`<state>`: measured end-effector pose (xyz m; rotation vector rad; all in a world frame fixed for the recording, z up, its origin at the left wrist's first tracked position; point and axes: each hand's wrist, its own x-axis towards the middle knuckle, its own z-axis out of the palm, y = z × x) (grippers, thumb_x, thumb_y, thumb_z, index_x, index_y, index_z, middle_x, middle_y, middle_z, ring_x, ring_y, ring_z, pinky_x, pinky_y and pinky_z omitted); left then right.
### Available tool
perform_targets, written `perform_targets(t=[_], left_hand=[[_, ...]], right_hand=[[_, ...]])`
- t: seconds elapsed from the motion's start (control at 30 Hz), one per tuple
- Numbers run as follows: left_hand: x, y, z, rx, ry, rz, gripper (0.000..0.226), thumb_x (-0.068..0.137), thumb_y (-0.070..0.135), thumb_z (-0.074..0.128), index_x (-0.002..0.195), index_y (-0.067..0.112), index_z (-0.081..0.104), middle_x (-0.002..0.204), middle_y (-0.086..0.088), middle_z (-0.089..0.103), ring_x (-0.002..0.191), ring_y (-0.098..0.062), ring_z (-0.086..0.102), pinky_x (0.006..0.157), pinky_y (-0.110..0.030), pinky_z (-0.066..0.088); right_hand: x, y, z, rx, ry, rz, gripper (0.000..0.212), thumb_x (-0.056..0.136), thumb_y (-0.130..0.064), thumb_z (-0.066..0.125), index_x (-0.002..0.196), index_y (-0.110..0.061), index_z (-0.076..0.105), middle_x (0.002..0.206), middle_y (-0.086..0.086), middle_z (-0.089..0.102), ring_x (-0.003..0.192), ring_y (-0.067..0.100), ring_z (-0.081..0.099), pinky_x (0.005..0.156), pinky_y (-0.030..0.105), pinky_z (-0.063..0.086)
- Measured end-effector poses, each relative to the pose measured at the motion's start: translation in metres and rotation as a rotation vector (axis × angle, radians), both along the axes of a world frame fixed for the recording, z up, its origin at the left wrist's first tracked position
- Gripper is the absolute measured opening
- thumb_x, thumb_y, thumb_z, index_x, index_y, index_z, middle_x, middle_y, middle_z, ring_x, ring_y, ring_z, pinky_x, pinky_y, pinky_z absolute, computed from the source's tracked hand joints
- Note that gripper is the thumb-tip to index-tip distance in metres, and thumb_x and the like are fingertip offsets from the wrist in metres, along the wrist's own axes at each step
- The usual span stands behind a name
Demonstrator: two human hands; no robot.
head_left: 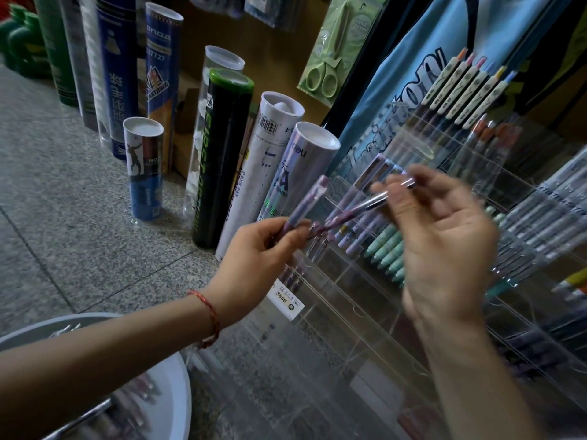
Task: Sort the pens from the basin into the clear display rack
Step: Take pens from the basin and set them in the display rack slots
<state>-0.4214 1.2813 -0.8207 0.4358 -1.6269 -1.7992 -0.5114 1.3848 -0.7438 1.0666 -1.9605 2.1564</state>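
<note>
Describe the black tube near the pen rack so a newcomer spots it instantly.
Left of the clear display rack, tall tubes stand on the granite floor. The black tube sits between a clear tube and a white barcoded tube. It alone is black, with a green rim and green lettering down its side.
</note>
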Motion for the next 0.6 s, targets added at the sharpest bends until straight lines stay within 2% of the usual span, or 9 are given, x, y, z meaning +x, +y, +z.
perform_targets(t=[0.1, 0.2, 0.27, 0.3, 0.37, 0.4, 0.47, 0.6], left_hand=[[-0.002, -0.008, -0.007, -0.016, -0.077, 0.022, 0.015, 0.09, 0.014, 0.052, 0.085, 0.025, 0.062, 0.071, 0.0, 0.062, 0.05, 0.0, 0.052, 0.046, -0.011, 0.043], [-0.005, -0.008, -0.016, -0.048, -0.122, -0.006, 0.017, 0.092, 0.016, 0.05, 0.084, 0.025, 0.062, 0.068, 0.0, 0.062, 0.048, -0.001, 0.05, 0.046, -0.012, 0.041], [-0.006, -0.008, -0.017, -0.06, -0.11, -0.016, 0.019, 0.092, 0.015, 0.05, 0.084, 0.029, 0.06, 0.067, 0.0, 0.061, 0.047, -0.002, 0.05, 0.046, -0.012, 0.041], [-0.006, -0.008, -0.017, -0.057, -0.102, -0.017, 0.02, 0.092, 0.015, 0.05, 0.085, 0.03, 0.06, 0.066, -0.001, 0.061, 0.047, -0.002, 0.05, 0.046, -0.012, 0.041], [-0.008, -0.009, -0.014, -0.044, -0.083, -0.023, 0.018, 0.092, 0.015, 0.049, 0.086, 0.029, 0.059, 0.066, -0.002, 0.061, 0.048, -0.003, 0.05, 0.046, -0.011, 0.041], [-0.008, -0.01, -0.013, -0.037, -0.076, -0.027, 0.017, 0.092, 0.016, 0.049, 0.087, 0.029, 0.059, 0.066, -0.003, 0.061, 0.048, -0.004, 0.05, 0.046, -0.011, 0.041], [-0.009, -0.01, -0.013, -0.032, -0.067, -0.033, 0.018, 0.092, 0.016, 0.049, 0.086, 0.028, 0.059, 0.066, -0.002, 0.06, 0.048, -0.003, 0.05, 0.046, -0.011, 0.041], [-0.009, -0.009, -0.016, -0.048, -0.074, -0.057, 0.023, 0.092, 0.016, 0.049, 0.078, 0.031, 0.058, 0.064, -0.002, 0.059, 0.047, -0.002, 0.049, 0.045, -0.011, 0.04]], right_hand=[[-0.003, 0.004, 0.001, 0.055, 0.289, -0.119, 0.023, 0.081, -0.006, 0.069, 0.096, -0.021, 0.059, 0.094, -0.002, 0.068, 0.091, 0.013, 0.069, 0.082, 0.031, 0.056], [-0.008, 0.01, 0.001, 0.039, 0.424, -0.166, 0.023, 0.085, -0.007, 0.066, 0.099, -0.023, 0.057, 0.099, -0.001, 0.066, 0.091, 0.014, 0.069, 0.08, 0.035, 0.057], [-0.013, 0.015, 0.012, -0.044, 0.494, -0.182, 0.021, 0.086, -0.01, 0.065, 0.101, -0.022, 0.055, 0.101, 0.002, 0.065, 0.092, 0.012, 0.068, 0.081, 0.029, 0.056], [-0.014, 0.016, 0.016, -0.019, 0.559, -0.19, 0.021, 0.087, -0.012, 0.065, 0.102, -0.022, 0.055, 0.101, 0.001, 0.064, 0.092, 0.009, 0.066, 0.081, 0.025, 0.054], [-0.012, 0.013, 0.007, 0.183, 0.692, -0.199, 0.021, 0.086, -0.015, 0.064, 0.106, -0.019, 0.057, 0.1, -0.006, 0.062, 0.091, 0.004, 0.063, 0.081, 0.017, 0.052], [-0.011, 0.012, -0.005, 0.279, 0.699, -0.188, 0.024, 0.084, -0.016, 0.065, 0.107, -0.016, 0.059, 0.098, -0.008, 0.062, 0.09, 0.002, 0.061, 0.08, 0.013, 0.051], [-0.01, 0.007, -0.031, 0.356, 0.579, -0.153, 0.021, 0.081, -0.016, 0.07, 0.101, -0.016, 0.064, 0.091, -0.008, 0.066, 0.083, 0.001, 0.061, 0.076, 0.01, 0.05], [-0.019, -0.003, -0.049, 0.35, 0.249, -0.093, 0.023, 0.077, -0.009, 0.074, 0.086, -0.027, 0.062, 0.082, -0.009, 0.067, 0.073, 0.003, 0.064, 0.072, 0.02, 0.054]])
